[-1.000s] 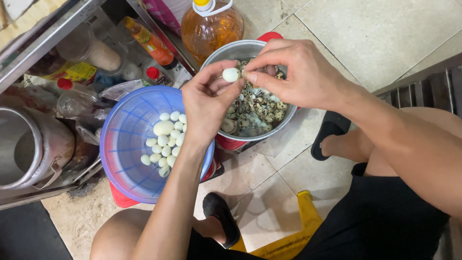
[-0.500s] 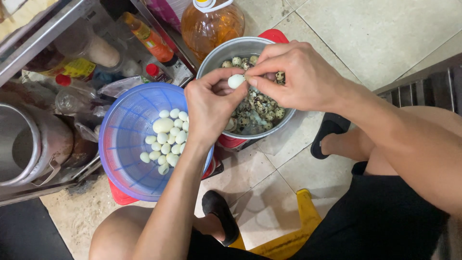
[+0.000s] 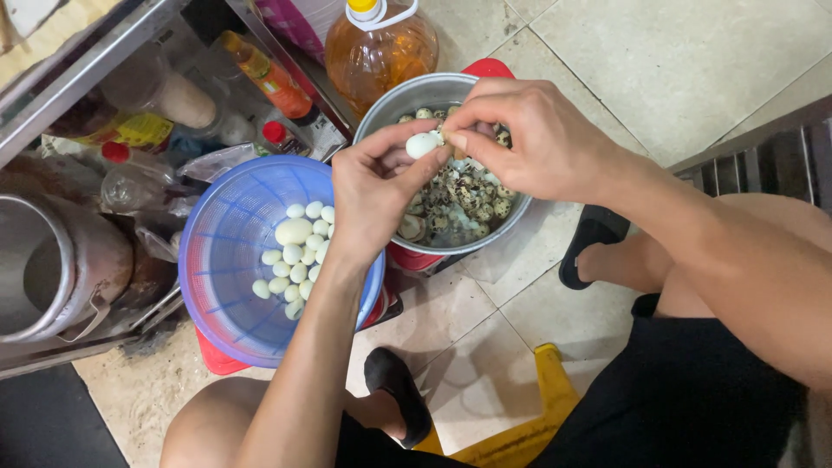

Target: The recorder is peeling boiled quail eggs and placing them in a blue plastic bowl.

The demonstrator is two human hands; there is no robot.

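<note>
Left hand (image 3: 373, 195) and right hand (image 3: 529, 139) fingers are clamped together on one small white peeled egg (image 3: 422, 144), held above the round metal bowl (image 3: 390, 100) of speckled shells, beside the blue plastic colander (image 3: 217, 260) containing peeled eggs.

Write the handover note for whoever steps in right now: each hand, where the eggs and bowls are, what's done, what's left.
Left hand: holds a small white egg at its fingertips, above the metal bowl.
Right hand: fingertips pinch at the same egg, picking at its shell.
Blue colander: to the left, holds a pile of peeled white eggs.
Metal bowl: holds speckled eggs and broken shell.
Done: the pile in the colander is peeled.
Left: the egg in hand and the speckled eggs in the metal bowl.
</note>
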